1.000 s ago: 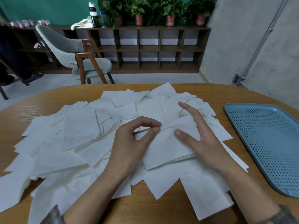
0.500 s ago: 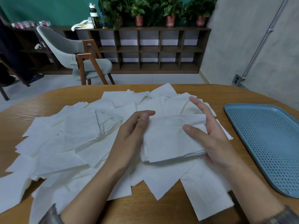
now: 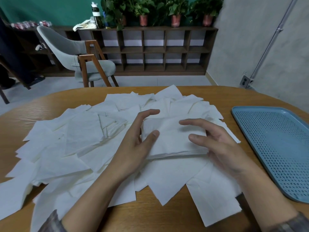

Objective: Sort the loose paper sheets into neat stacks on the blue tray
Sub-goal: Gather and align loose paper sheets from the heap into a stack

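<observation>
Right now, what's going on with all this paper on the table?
A person is squaring up a small stack of white paper sheets, left hand at its left edge, right hand at its right. It rests on loose white sheets scattered over the wooden table. The blue perforated tray to the right holds no stack yet.

Across the top of the frame a dark cubby shelf [image 3: 150, 51] carrying potted plants [image 3: 158, 10] lines a green wall [image 3: 50, 9], a grey chair [image 3: 78, 54] stands upper left on pale floor [image 3: 150, 80], and a concrete wall [image 3: 250, 39] fills the upper right.
</observation>
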Demonstrator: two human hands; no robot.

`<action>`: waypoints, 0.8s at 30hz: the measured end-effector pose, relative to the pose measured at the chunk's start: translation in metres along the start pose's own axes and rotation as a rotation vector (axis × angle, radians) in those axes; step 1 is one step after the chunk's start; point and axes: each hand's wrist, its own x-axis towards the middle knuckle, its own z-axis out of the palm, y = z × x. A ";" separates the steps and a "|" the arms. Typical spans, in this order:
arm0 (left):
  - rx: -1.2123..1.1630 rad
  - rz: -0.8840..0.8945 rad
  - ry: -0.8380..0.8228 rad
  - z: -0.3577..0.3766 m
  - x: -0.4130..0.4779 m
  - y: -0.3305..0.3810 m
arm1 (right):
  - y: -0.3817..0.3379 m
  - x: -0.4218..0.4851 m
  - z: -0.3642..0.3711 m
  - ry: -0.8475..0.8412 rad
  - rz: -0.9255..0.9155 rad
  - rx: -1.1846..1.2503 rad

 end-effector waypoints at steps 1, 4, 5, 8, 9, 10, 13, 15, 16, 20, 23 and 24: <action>-0.017 0.017 -0.022 0.000 0.000 0.000 | 0.001 0.001 0.000 0.013 0.007 0.019; -0.030 0.042 -0.086 0.000 0.000 -0.001 | 0.001 0.001 0.001 0.048 0.001 -0.005; -0.028 0.047 -0.092 0.001 0.000 -0.001 | 0.003 0.002 0.001 0.067 -0.015 -0.049; 0.106 0.117 0.013 0.008 0.000 -0.009 | 0.008 0.004 0.000 0.164 -0.068 -0.223; 0.247 0.182 0.086 0.010 0.000 -0.012 | 0.008 0.005 0.000 0.198 -0.085 -0.255; 0.373 0.251 0.143 0.012 0.001 -0.015 | 0.009 0.006 -0.001 0.228 -0.102 -0.267; 0.519 0.341 0.120 0.012 0.001 -0.021 | 0.012 0.007 -0.001 0.280 -0.150 -0.281; 0.621 0.232 -0.024 0.011 -0.001 -0.019 | 0.015 0.008 -0.001 0.304 -0.157 -0.320; 0.680 0.164 -0.090 0.011 -0.002 -0.019 | 0.017 0.008 -0.002 0.310 -0.153 -0.341; 0.794 0.124 -0.110 0.013 -0.004 -0.018 | 0.016 0.008 -0.002 0.321 -0.145 -0.358; 0.799 0.113 -0.107 0.013 -0.004 -0.016 | 0.013 0.007 -0.004 0.275 -0.152 -0.313; 0.782 0.101 -0.113 0.012 -0.004 -0.016 | 0.012 0.006 -0.005 0.252 -0.148 -0.300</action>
